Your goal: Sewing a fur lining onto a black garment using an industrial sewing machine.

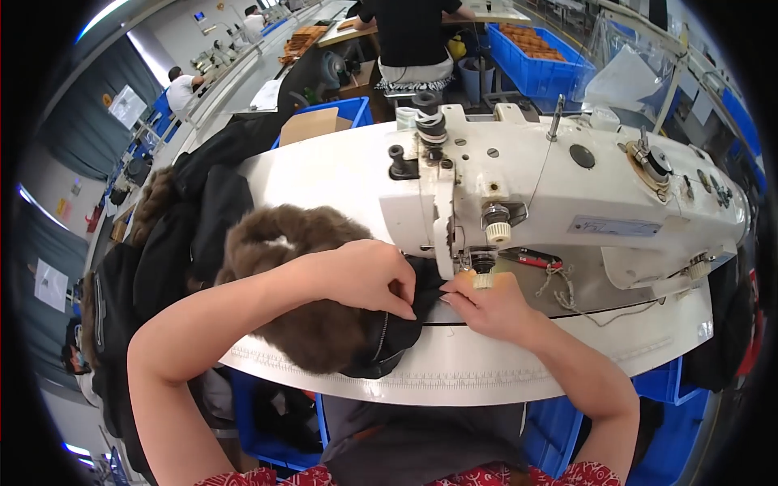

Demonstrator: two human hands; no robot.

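Note:
A black garment piece [399, 334] with a zipper edge and thick brown fur trim [320, 336] lies on the sewing machine's bed. Its edge runs beneath the machine's needle area. My left hand [365, 275] is curled over it, thumb and fingertips pinching the black cloth left of the needle. Close to the presser foot, my right hand [490, 306] pinches the cloth's edge; the needle parts partly hide its fingers. The white sewing machine [519, 182] stands directly beyond both hands, its head above the right fingertips.
Red-handled snippers [531, 257] and a loose cord [571, 301] lie under the machine arm. Dark garments [166, 267] are heaped on the left. Blue bins [279, 437] stand below the table. A person in black [409, 36] sits ahead, beside a blue crate [531, 69] of brown pieces.

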